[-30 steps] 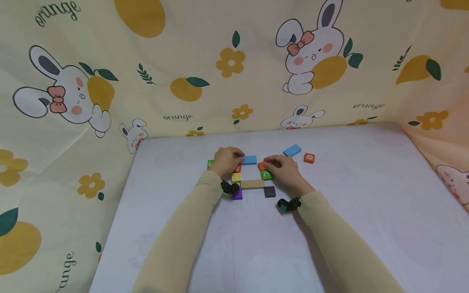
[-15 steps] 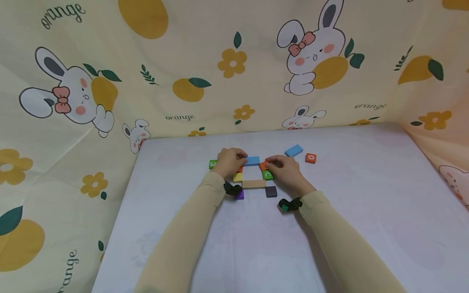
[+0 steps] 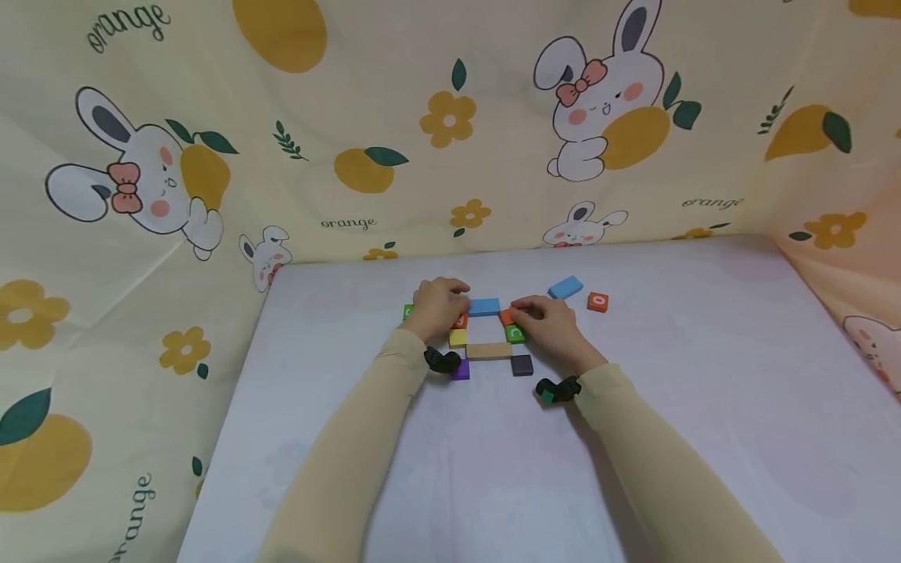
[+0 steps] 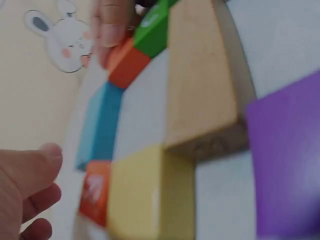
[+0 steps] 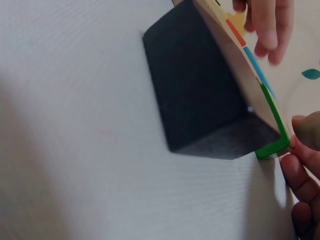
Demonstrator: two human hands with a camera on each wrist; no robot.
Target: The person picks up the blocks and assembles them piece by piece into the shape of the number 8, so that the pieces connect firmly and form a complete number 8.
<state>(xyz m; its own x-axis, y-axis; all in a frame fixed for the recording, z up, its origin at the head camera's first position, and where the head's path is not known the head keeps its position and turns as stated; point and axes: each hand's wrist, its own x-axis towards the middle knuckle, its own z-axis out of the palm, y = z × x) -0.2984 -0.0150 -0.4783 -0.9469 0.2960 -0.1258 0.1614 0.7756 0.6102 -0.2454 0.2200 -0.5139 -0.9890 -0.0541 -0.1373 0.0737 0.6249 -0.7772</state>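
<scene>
Small coloured blocks form an outline on the table. My left hand point(image 3: 436, 307) hovers by its left side, thumb and fingers apart, near the red block point(image 4: 95, 192) and the left end of the blue block point(image 3: 484, 307). On the other side, my right hand point(image 3: 551, 322) pinches the orange block point(image 4: 128, 65) at the blue block's right end. Below that orange block lies the green letter block point(image 3: 516, 335). A yellow block point(image 3: 458, 338) adjoins the red one. The plain wooden block point(image 3: 489, 351) spans the bottom, with a purple block point(image 3: 461, 371) and a black block point(image 3: 522, 365) below its ends.
A loose blue block point(image 3: 565, 288) and a red-orange block point(image 3: 598, 302) marked with a ring lie to the back right. Another green block point(image 3: 407, 311) sits left, partly behind my left hand. A patterned cloth point(image 3: 394, 227) hangs behind the table point(image 3: 704, 352).
My left fingers have come off the left end of the blue block and moved slightly up and left, showing more of the red block. The right hand stays at the orange block.
</scene>
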